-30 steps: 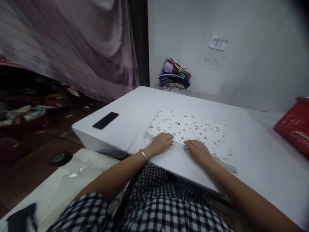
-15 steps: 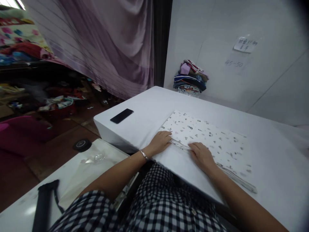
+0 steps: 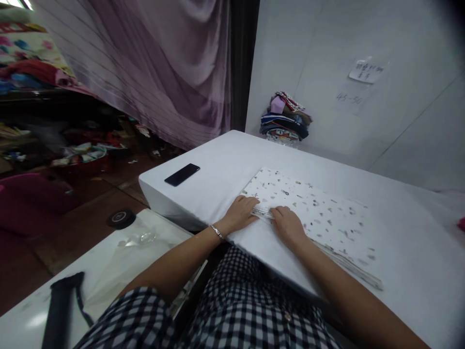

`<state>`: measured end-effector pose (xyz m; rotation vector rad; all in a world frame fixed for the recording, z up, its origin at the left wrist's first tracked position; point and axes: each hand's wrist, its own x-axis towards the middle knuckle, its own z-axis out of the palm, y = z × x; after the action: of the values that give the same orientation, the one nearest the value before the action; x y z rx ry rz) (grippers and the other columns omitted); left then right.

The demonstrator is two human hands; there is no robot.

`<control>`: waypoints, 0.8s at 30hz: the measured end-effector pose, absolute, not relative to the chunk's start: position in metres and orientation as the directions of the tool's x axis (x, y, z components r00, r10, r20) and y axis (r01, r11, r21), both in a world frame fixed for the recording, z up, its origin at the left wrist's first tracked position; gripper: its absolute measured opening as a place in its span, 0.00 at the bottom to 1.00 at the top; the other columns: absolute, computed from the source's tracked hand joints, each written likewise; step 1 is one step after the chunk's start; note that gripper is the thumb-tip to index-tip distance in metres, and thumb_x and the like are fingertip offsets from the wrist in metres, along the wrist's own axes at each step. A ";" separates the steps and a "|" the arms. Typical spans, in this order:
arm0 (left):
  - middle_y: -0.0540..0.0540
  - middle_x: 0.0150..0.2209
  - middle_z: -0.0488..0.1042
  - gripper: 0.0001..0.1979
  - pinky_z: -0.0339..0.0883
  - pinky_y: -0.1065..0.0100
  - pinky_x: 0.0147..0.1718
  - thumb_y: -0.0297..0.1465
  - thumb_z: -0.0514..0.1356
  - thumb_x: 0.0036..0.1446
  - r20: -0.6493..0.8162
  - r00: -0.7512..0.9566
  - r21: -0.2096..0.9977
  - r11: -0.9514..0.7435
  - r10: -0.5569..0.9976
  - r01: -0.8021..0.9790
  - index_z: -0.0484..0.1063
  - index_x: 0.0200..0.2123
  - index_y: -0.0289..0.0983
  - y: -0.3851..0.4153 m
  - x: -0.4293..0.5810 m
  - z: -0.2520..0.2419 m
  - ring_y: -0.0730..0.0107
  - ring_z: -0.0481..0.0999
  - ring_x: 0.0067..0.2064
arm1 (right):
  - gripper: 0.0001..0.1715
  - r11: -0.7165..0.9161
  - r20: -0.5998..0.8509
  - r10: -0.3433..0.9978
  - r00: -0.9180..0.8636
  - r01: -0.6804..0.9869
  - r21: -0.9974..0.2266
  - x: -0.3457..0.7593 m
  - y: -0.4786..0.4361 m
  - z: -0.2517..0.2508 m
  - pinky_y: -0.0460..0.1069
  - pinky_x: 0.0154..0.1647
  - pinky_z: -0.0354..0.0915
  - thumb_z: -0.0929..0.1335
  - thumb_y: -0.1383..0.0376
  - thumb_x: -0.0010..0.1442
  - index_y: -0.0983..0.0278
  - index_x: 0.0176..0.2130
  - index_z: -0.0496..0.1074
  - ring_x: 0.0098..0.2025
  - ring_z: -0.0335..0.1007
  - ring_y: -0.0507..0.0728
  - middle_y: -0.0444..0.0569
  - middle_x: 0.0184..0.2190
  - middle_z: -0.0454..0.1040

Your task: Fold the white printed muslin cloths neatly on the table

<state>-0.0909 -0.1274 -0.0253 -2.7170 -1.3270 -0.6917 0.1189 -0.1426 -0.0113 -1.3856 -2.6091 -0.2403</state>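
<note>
A folded white cloth (image 3: 323, 208) with small grey-green and brown motifs lies flat on the white-covered table (image 3: 410, 252). Its layered folds show along the near edge. At the near left corner, my left hand (image 3: 241, 212) grips that edge, fingers on top. My right hand (image 3: 287, 224) is a short way to the right, its fingers closed on the same edge. Between the two hands a short stretch of the layers is visible. My fingertips are partly hidden by the hands themselves.
A black phone (image 3: 182, 174) lies near the table's left corner. Folded clothes (image 3: 285, 118) are stacked by the wall. On the lower white surface at left are a round black object (image 3: 122, 218), clear plastic (image 3: 143, 236) and a dark strapped item (image 3: 61, 305). A purple curtain (image 3: 174, 63) hangs behind.
My right hand has slid left along the cloth's near edge, closer to my left hand. My left hand stays at the corner. The view has shifted slightly.
</note>
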 end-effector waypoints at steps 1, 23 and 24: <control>0.43 0.50 0.69 0.23 0.55 0.58 0.51 0.35 0.60 0.54 0.408 0.535 0.155 -0.634 0.739 0.758 0.60 0.51 0.36 -0.128 -0.090 -0.026 0.61 0.67 0.51 | 0.13 0.555 0.240 0.801 -0.549 0.830 0.047 0.117 -0.143 -0.011 0.51 0.43 0.58 0.61 0.67 0.62 0.66 0.46 0.68 0.42 0.62 0.59 0.54 0.41 0.70; 0.44 0.43 0.72 0.11 0.57 0.60 0.47 0.24 0.53 0.56 0.429 0.514 0.066 -0.593 0.743 0.802 0.65 0.44 0.36 -0.122 -0.081 -0.028 0.63 0.68 0.46 | 0.16 0.472 0.228 0.870 -0.437 0.872 -0.129 0.112 -0.134 -0.024 0.49 0.43 0.60 0.57 0.62 0.66 0.62 0.49 0.66 0.44 0.65 0.56 0.51 0.42 0.72; 0.45 0.41 0.72 0.11 0.58 0.60 0.47 0.22 0.52 0.56 0.434 0.510 0.053 -0.586 0.743 0.809 0.65 0.42 0.36 -0.121 -0.082 -0.028 0.64 0.69 0.45 | 0.16 0.470 0.221 0.871 -0.438 0.875 -0.118 0.112 -0.134 -0.024 0.49 0.42 0.60 0.57 0.63 0.66 0.62 0.49 0.66 0.43 0.65 0.57 0.51 0.42 0.72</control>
<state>-0.0821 -0.1212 -0.0282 -2.5905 -1.3421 -0.6294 0.1125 -0.1340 -0.0236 -1.4988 -2.4691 -0.0199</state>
